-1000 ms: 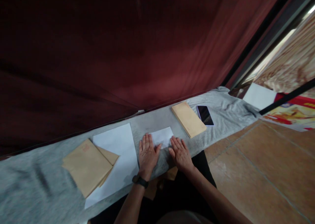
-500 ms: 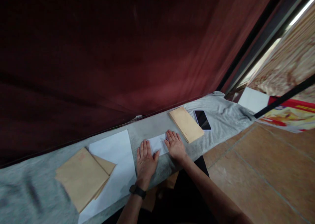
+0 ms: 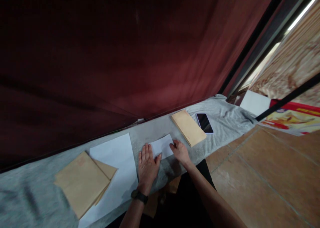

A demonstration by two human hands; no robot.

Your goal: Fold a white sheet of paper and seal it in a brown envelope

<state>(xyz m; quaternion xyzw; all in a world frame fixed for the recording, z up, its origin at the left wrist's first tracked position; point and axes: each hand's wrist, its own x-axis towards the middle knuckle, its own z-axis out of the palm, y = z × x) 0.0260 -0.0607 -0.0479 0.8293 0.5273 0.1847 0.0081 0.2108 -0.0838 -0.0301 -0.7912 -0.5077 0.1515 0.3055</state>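
A small folded sheet of white paper (image 3: 163, 146) lies on the grey cloth between my hands. Flat on its left end rests my left hand (image 3: 148, 164), fingers stretched out and thumb set apart. My right hand (image 3: 180, 151) has its fingers curled in at the paper's right edge, pinching it between thumb and fingers. Just beyond the right hand is a stack of tan envelopes (image 3: 188, 127). To the left of my left hand, larger white sheets (image 3: 122, 154) lie flat, partly covered by more tan envelopes (image 3: 83, 183).
A phone (image 3: 204, 123) lies beside the right-hand envelope stack. The narrow surface is draped in grey cloth (image 3: 222, 118), with a dark red panel (image 3: 150, 71) rising behind it. At right are a tiled floor (image 3: 262, 168) and a red and yellow printed box (image 3: 295, 118).
My right hand has gone from lying flat on the folded paper to curling its fingers at the right edge. The left hand stays pressed flat in place.
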